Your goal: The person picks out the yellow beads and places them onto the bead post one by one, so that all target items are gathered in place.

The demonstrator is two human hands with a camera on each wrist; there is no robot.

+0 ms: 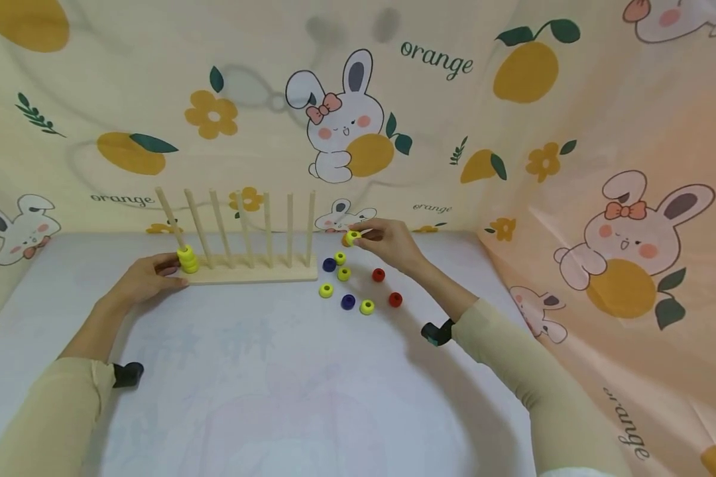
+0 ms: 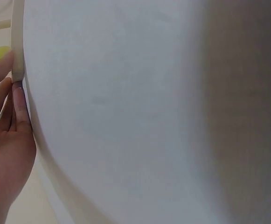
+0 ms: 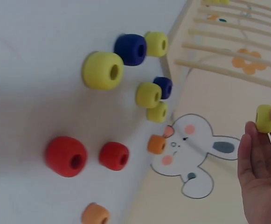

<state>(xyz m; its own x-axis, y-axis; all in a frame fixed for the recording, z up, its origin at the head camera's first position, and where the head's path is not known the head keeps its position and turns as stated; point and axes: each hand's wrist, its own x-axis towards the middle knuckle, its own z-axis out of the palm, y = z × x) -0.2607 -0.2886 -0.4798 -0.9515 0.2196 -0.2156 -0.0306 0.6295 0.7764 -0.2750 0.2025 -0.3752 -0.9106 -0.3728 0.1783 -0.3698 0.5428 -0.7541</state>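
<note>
At the left of the table stands a wooden peg rack [image 1: 256, 273] with a row of upright rods. Several yellow beads [image 1: 187, 260] are stacked on its leftmost rod. My left hand [image 1: 145, 278] holds the left end of the rack's base, thumb at the front and fingers partly hidden behind. To the right of the rack, my right hand [image 1: 392, 246] pinches a yellow bead [image 3: 265, 119] between thumb and fingertips, raised off the table. Loose beads lie below it: yellow beads [image 1: 326, 290], blue beads [image 1: 349, 302] and red beads [image 1: 396, 299].
Two orange beads show in the right wrist view: one orange bead [image 3: 156, 144] near the backdrop, another orange bead [image 3: 96, 215] at the lower edge. A patterned cloth [image 1: 244, 40] hangs behind and to the right of the white table [image 1: 262, 397].
</note>
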